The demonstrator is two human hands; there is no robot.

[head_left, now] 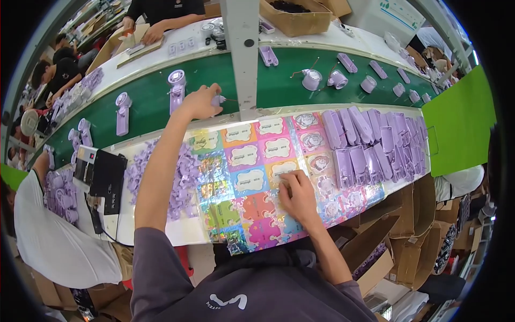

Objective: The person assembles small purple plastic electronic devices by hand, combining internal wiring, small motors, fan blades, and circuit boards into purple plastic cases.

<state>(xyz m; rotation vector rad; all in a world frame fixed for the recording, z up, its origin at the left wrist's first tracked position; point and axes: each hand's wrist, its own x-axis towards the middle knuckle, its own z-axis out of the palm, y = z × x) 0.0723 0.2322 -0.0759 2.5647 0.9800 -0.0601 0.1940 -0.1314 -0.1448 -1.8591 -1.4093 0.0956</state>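
My left hand (201, 102) reaches over the green conveyor belt (209, 70), its fingers closed on a small light-purple part (218, 100) with a thin wire sticking out to the right. Most of that part is hidden behind the fingers. Left of this hand lies a purple handheld-fan-like assembly (176, 88), with a round head on a long handle. My right hand (298, 197) rests on a colourful printed sheet (249, 155) on the bench, fingers loosely bent and thumb apart, with nothing visible in it.
Purple handle shells (370, 145) are piled at the right of the sheet; small purple parts (161, 182) heap at its left beside a black device (106, 182). Purple round heads (311, 80) ride the belt. A metal post (241, 59) stands ahead. Co-workers sit beyond and at left.
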